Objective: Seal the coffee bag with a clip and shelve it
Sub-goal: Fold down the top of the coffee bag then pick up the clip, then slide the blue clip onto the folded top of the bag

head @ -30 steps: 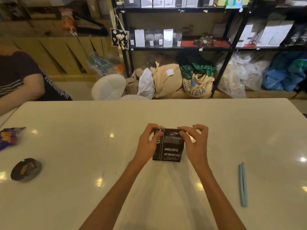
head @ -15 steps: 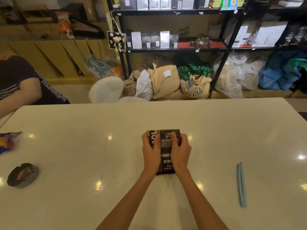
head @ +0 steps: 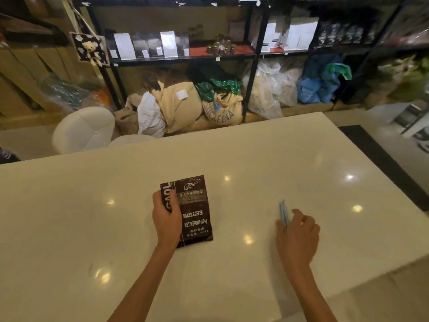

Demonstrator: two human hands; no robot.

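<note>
Coffee bag (head: 193, 210) at centre frame looks soft and light; left hand (head: 166, 219) grasps its left edge, right hand (head: 296, 231) closes on the clip (head: 283, 212).

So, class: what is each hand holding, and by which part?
Left hand grips the coffee bag by its left edge. Right hand closes on the blue clip's near end.

One coffee bag (head: 193, 211) flat on one white table (head: 267, 159). One blue clip (head: 283, 213). Two hands: left (head: 166, 220), right (head: 298, 237). One black shelf rack (head: 251, 59) behind. One burlap sack (head: 220, 110) with printed letters. One white stool (head: 83, 129) in full view, part of a second beside it. One plush hanging (head: 91, 48). Jars and packets on the shelf too blurred to count.
</note>
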